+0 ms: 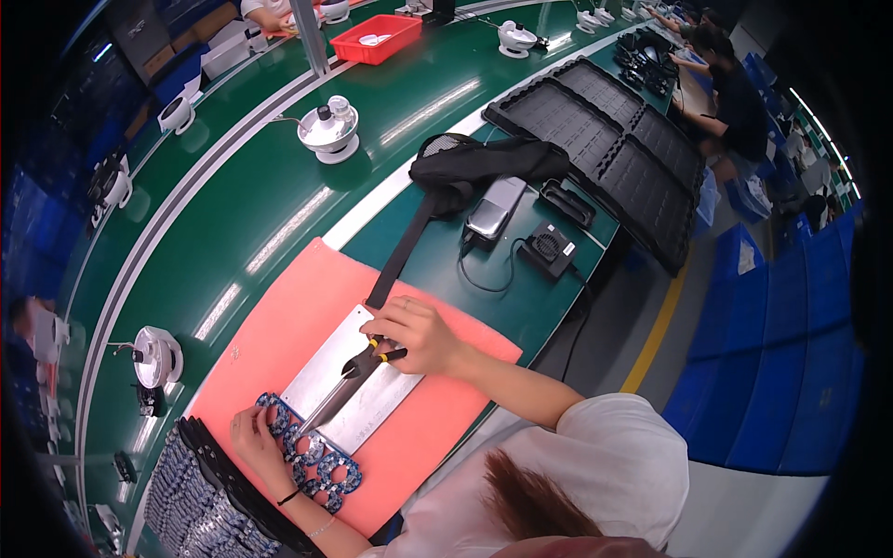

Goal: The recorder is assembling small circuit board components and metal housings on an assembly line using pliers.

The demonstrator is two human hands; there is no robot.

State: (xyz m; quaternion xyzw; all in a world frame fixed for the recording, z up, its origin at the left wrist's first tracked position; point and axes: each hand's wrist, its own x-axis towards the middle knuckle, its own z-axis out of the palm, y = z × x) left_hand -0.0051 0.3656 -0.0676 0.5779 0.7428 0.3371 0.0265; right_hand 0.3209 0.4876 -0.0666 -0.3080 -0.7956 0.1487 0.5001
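Right hand (412, 335) closed around pliers (357, 364) with black-and-yellow handles, over a metal plate (389, 402); left hand (255, 443), fingers bent, at the left edge of a blue circuit-board panel (322, 461), grip unclear. Beneath: pink mat (270, 325), green bench (437, 265). Right: yellow floor line (654, 339). Stacked boards (195, 502) flank the left forearm; black trays (605, 135) lie beyond.

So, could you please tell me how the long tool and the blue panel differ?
Shape: the long tool is slender, while the blue panel is broader, with round openings.
Colour: the tool has a silvery shaft and black-and-yellow handles; the panel is mottled blue.
Placement: the right hand holds the tool over the metal plate; the panel lies on the pink mat, the left hand at its left edge.
Shared: each has one hand at it.
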